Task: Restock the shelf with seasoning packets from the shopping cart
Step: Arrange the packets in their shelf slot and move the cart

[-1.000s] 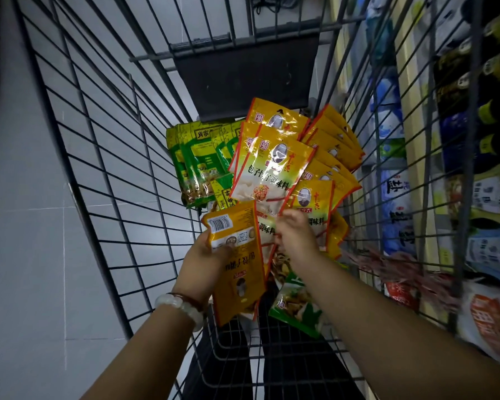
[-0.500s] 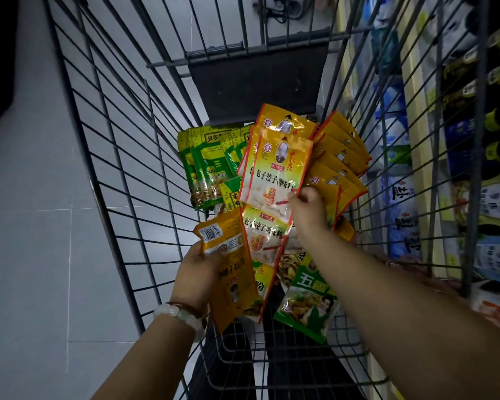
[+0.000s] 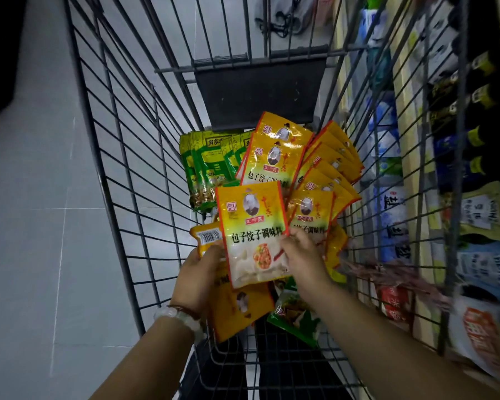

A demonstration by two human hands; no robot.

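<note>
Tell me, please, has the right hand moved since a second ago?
Yes. The right hand has come back toward the person, away from the cart's dark end panel, bringing a yellow packet against those in the left hand.

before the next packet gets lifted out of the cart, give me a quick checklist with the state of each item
1. Right hand pinching the front dumpling seasoning packet: ok.
2. Left hand gripping the yellow packet with the barcode behind it: ok.
3. More yellow packets left in the cart: ok.
4. Green packets kept apart, at the far left of the pile: ok.
5. Free space on the shelf to the right: cannot tell, seen only through the wires.
6. How many packets the left hand holds: cannot tell.
</note>
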